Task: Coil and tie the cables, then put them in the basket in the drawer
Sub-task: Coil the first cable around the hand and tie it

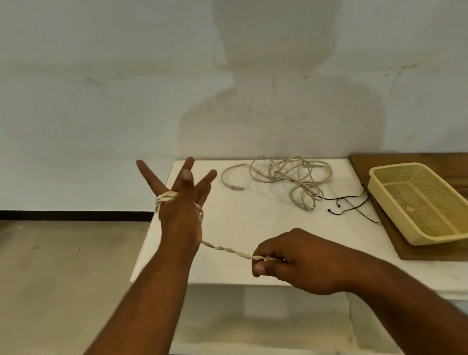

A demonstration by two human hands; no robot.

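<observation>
Pale wall (86, 76), marked by a person's shadow (278, 107), fills the upper half of the frame, with a white table (230, 231) standing below centre. Left of centre, the person's left hand (179, 212) is raised with its fingers straight and spread wide. Turns of a twisted cream cable (225, 249) are wound around the base of the fingers and the palm. From there the cable runs taut down and to the right to the right hand (294, 261) at lower centre, where the thumb and curled fingers pinch it.

Near the table's far edge, right of centre, a second pale cable (289, 177) lies in a loose tangle with one plug end to its left. A thin black cord (337, 198) trails from that tangle toward a yellow mesh basket (424, 205). The basket sits at the right of the frame on a dark wooden board (416, 159), well apart from both hands. Grey floor (56, 268) shows at lower left.
</observation>
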